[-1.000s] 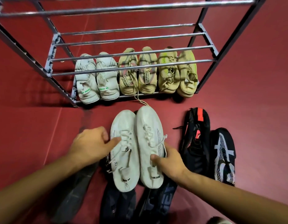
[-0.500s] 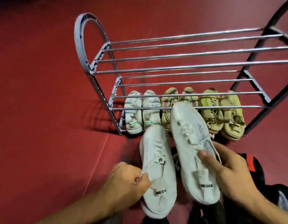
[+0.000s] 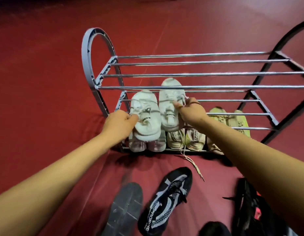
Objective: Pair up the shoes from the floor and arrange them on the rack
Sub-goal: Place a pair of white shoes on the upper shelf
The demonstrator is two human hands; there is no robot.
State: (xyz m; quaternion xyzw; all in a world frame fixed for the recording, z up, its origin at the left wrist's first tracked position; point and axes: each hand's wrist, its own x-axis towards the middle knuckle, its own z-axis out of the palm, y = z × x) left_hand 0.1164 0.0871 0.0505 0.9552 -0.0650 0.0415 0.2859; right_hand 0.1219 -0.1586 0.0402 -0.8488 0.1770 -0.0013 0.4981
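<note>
Both hands are gripping white sneakers, one each. Fingers of the left hand (image 3: 121, 120) are pinching closed on the laces and tongue of the left white sneaker (image 3: 145, 116), while the right hand (image 3: 192, 110) is closing around the side of the right white sneaker (image 3: 170, 106) near its collar. Each shoe is lying with its long axis running away from the person, toe pointing toward the back of the rack (image 3: 190, 86) and heel toward the camera. The two are sitting side by side at the left end of the rack, at its middle tier of chrome bars; the right one is reaching further back, its toe passing under a bar of the top tier. Whether their soles are resting on the bars cannot be told.

Below them, on the bottom tier, a white pair (image 3: 147, 144), a beige pair (image 3: 185, 139) and a yellow-green pair (image 3: 233, 120) are standing in a row, heels facing the person. On the red floor (image 3: 45, 99) in front, a black-and-grey shoe (image 3: 166, 200) is pointing up and to the right, a grey sole (image 3: 125, 208) is lying upturned beside it, and a black-and-red shoe (image 3: 250, 206) is lying at the right.
</note>
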